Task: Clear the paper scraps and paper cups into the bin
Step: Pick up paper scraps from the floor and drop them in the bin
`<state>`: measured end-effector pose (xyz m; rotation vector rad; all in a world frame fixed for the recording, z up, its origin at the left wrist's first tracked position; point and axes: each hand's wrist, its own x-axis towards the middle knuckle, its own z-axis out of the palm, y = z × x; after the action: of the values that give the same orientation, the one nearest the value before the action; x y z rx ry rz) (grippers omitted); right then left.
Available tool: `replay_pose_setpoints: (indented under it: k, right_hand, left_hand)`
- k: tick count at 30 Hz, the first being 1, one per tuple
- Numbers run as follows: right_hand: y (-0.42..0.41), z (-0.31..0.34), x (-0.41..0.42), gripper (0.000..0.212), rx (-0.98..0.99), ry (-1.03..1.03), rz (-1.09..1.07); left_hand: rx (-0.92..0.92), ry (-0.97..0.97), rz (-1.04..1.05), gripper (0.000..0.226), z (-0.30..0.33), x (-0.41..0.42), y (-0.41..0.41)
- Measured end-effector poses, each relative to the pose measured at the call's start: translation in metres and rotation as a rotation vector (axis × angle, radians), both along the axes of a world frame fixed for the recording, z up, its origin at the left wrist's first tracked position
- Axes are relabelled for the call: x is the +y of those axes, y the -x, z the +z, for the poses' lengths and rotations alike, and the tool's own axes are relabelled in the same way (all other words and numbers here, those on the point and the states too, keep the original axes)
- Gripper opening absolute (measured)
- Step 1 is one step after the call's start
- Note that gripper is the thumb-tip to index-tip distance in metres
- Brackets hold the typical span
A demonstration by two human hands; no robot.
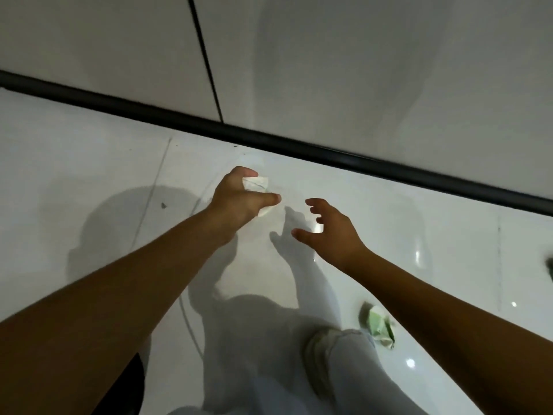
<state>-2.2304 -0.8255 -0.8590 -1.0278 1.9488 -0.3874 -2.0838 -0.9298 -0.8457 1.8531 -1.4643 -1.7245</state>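
Operator: Left hand, centre of the frame: fingers and thumb curled round a crumpled white paper scrap, which shows between them and below the thumb. Right hand, just right of centre: spread, fingers loosely bent, holding nothing, poised above the floor.

Inspector: Location of remaining items?

Operator: One crumpled green-and-white paper scrap lies on the floor at lower right, just beside the person's pale trouser leg and partly behind the right forearm. No bin and no paper cups are in view.

Inspector: Handling characteristics?

Operator: Judged from appearance: both scraps are light, soft and crushable, not fragile. Creased, irregular lumps offer many folds for grip. Recommended hold: pinch across the bulk of the wad, fingertips opposite thumb. Firm pressure does no harm; loose pressure risks a drop, since the paper weighs almost nothing.

Inspector: Surfaces?

Operator: Floor is glossy white tile with thin grout lines and bright reflections at right; likely smooth, so a scrap may slide if nudged sideways. Approach from above. A dark rounded skirting strip runs diagonally across the frame; above it, matt pale wall panels are split by one dark seam at upper left.
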Motion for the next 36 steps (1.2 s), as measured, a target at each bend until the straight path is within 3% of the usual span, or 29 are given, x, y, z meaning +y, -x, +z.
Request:
replay_pose_setpoints:
  k: [10,25,31,36]
  right_hand:
    - [0.056,-0.016,0.118,0.068,0.143,-0.132,-0.135]
    - [0.042,-0.064,0.194,0.066,0.265,-0.341,-0.035]
    - [0.041,-0.058,0.182,0.053,0.260,-0.254,-0.019]
    - [0.016,-0.030,0.095,0.053,0.177,-0.014,0.069]
  left_hand:
    - [0.101,-0.090,-0.176,0.057,-0.018,0.049,0.062]
    - [0.023,0.000,-0.093,0.058,-0.012,0.051,0.000]
    - [0.086,-0.013,0.020,0.054,-0.001,0.048,-0.016]
    - [0.136,0.018,0.216,0.053,0.023,0.021,-0.036]
